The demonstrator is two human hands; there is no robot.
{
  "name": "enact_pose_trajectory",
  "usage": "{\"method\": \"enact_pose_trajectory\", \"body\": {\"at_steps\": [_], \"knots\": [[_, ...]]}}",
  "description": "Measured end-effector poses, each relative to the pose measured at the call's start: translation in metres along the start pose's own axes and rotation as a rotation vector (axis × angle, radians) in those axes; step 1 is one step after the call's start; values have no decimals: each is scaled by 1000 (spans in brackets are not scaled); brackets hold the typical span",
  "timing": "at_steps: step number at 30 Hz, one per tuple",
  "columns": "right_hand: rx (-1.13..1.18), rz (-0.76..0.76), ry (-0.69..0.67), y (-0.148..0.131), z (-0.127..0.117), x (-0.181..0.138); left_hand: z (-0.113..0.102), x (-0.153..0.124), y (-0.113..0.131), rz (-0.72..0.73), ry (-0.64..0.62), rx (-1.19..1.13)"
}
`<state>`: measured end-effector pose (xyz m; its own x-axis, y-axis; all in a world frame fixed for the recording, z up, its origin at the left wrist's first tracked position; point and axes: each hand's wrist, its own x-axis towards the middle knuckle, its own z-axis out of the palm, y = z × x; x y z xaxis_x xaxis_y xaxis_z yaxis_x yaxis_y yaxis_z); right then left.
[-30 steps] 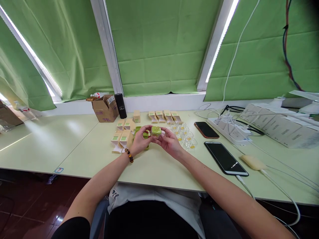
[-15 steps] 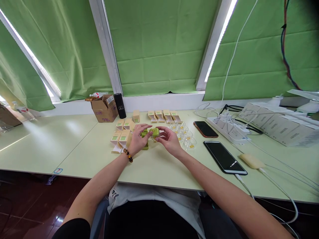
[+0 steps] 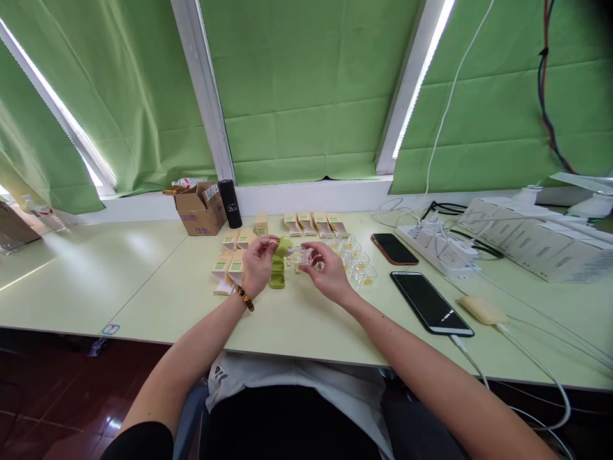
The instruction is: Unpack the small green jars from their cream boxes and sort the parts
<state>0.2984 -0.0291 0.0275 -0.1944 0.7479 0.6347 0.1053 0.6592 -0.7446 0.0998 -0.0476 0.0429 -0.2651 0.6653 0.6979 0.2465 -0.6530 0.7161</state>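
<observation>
My left hand [image 3: 256, 267] is closed on a small green lid [image 3: 283, 246], lifted just above the table. My right hand [image 3: 328, 273] holds a small clear plastic cup [image 3: 301, 257] beside it, fingers curled round it. Lid and cup are apart, a short gap between them. Below the lid, two green lids [image 3: 277, 273] lie stacked on the pale table [image 3: 297, 319]. Several clear cups with yellow contents [image 3: 357, 259] stand just right of my right hand. Small tan boxes with green labels [image 3: 230, 265] lie left of my left hand.
A row of tan boxes [image 3: 313, 223] lies behind the cups. A cardboard box [image 3: 200, 208] and a black flask [image 3: 230, 203] stand at the back left. Two phones [image 3: 430, 301] [image 3: 394, 248], a power strip [image 3: 443, 249], cables and white cartons [image 3: 536, 239] fill the right side.
The green lid and the clear cup, held together before, have come apart: my left hand drew the lid to the left and up, while my right hand kept the cup.
</observation>
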Motion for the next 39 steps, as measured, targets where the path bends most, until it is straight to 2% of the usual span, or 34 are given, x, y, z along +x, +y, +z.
{"method": "enact_pose_trajectory", "body": {"at_steps": [5, 9, 11, 14, 17, 21, 24, 26, 28, 32, 35, 39], "knots": [[90, -46, 5, -11, -6, -1, -6, 12, -17, -216, 132, -140], [122, -176, 8, -17, -5, -5, -6, 13, -27, -315, 116, -199], [152, -182, 7, -19, -4, -6, -5, 12, -28, -334, 99, -217], [252, -88, 11, -23, -5, -3, -4, 11, -28, -362, 78, -259], [427, 76, 40, -22, -11, 4, -4, 11, -29, -399, 70, -300], [667, 305, 31, -14, -27, 18, -5, 11, -29, -435, 65, -317], [692, 374, 18, -13, -46, 27, -5, 11, -27, -455, 54, -330], [607, 370, 15, -18, -60, 32, -5, 11, -25, -460, 51, -344], [427, 314, 23, -26, -77, 34, -5, 11, -23, -466, 55, -363], [-163, 124, 6, -36, -103, 29, -4, 11, -22, -488, 84, -383], [-560, 17, -74, -30, -112, 14, -4, 11, -22, -490, 85, -389], [-836, -24, -226, -12, -113, -8, -2, 11, -20, -485, 89, -377]]}}
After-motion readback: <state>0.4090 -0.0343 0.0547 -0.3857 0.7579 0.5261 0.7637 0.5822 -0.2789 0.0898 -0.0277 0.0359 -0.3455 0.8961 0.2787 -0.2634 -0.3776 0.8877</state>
